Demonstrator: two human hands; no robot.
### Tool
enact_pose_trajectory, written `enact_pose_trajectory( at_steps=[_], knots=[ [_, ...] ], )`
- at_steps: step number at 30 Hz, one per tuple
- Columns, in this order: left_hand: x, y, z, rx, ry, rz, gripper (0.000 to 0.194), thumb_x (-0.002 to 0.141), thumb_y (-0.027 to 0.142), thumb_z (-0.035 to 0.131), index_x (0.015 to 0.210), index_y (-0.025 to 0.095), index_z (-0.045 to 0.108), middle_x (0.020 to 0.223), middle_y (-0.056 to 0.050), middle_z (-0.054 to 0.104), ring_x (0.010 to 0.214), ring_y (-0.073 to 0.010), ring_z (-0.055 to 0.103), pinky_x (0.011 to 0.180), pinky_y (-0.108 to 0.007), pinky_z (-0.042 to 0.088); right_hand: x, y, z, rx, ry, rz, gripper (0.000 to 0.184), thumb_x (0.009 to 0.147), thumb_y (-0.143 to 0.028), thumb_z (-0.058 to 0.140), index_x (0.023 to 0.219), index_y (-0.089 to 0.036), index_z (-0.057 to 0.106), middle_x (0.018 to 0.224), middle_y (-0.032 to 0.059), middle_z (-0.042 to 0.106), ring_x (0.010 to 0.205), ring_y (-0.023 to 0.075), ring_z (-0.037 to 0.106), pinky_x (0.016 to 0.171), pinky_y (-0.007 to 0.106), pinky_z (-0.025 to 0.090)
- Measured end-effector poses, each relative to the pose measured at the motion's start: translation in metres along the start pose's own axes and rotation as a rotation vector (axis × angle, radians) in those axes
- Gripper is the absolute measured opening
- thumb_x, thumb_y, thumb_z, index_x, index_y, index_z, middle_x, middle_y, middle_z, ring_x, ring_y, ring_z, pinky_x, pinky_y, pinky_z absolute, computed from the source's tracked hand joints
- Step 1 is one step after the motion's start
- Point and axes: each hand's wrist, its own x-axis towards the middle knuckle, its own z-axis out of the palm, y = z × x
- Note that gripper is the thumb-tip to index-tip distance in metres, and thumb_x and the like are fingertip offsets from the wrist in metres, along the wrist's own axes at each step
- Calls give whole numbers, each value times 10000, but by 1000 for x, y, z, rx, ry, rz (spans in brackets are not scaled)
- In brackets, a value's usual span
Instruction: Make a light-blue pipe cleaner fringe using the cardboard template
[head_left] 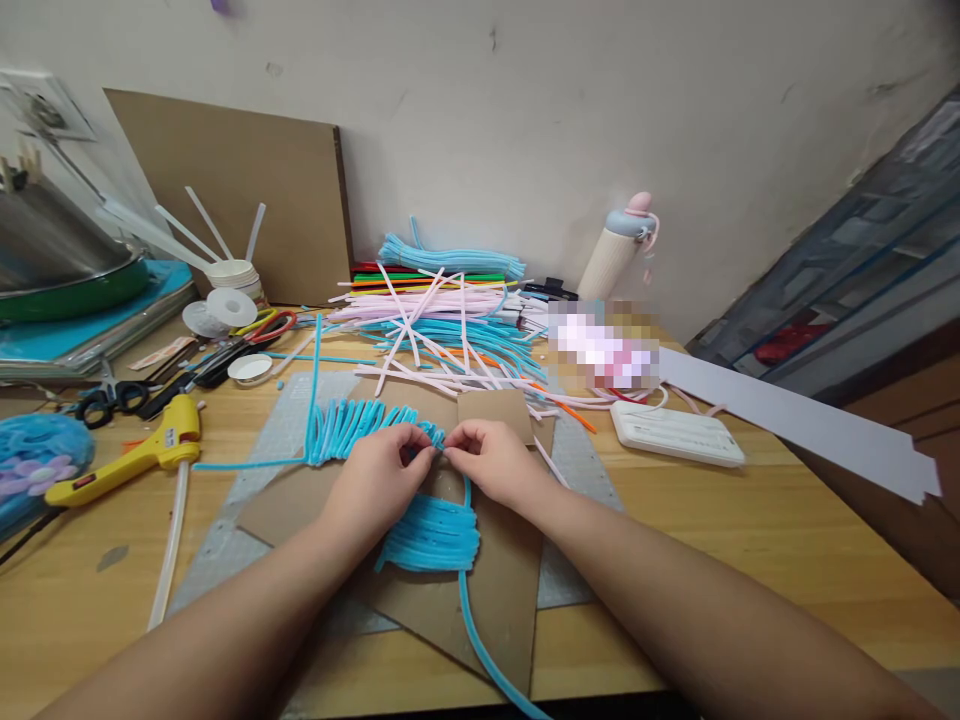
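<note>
A row of blue pipe cleaners point(360, 425), bent back and forth in tight zigzags, lies across the cardboard point(499, 570). At its right end my left hand point(386, 470) pinches the blue pipe cleaner between thumb and fingers. Right beside it, my right hand point(491, 460) pinches the same end, fingertips nearly meeting the left ones. Closer to me lies a flat blue pipe-cleaner panel point(431, 535), with a long blue strand point(480, 640) trailing from it toward the table's front edge. The exact spot between my fingertips is partly hidden.
Pink pipe cleaners point(442, 305) and blue bundles point(450, 258) are piled at the back. A yellow glue gun point(139, 455) and black scissors point(112, 395) lie left. A white power strip point(675, 432) and a bottle point(611, 250) stand right. Grey mat point(577, 480) lies underneath.
</note>
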Motion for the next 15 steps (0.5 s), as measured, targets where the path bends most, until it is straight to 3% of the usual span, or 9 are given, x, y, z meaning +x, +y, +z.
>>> enact_pose_trajectory(
  at_steps=[6,11,15],
  knots=[
    [-2,1,2,118,-42,80,151,787,276,471,773,220,610,761,-1,644,708,-164,566,607,-249,380,2,2,3,160,-11,42,103,683,-209,590,763,-149,615,705,20,621,633,122,546,581,234,421],
    [-3,3,4,201,-81,105,137,785,250,481,786,221,614,813,-21,643,753,-173,570,632,-252,392,1,-2,3,244,-62,92,112,698,-253,592,757,-158,607,639,1,591,530,99,489,490,215,380],
    [-5,3,4,207,-115,130,131,776,237,492,781,229,623,827,-14,645,778,-172,572,664,-254,406,2,1,1,265,43,104,146,721,-312,573,683,-173,550,499,-41,494,445,82,424,428,199,329]
  ],
)
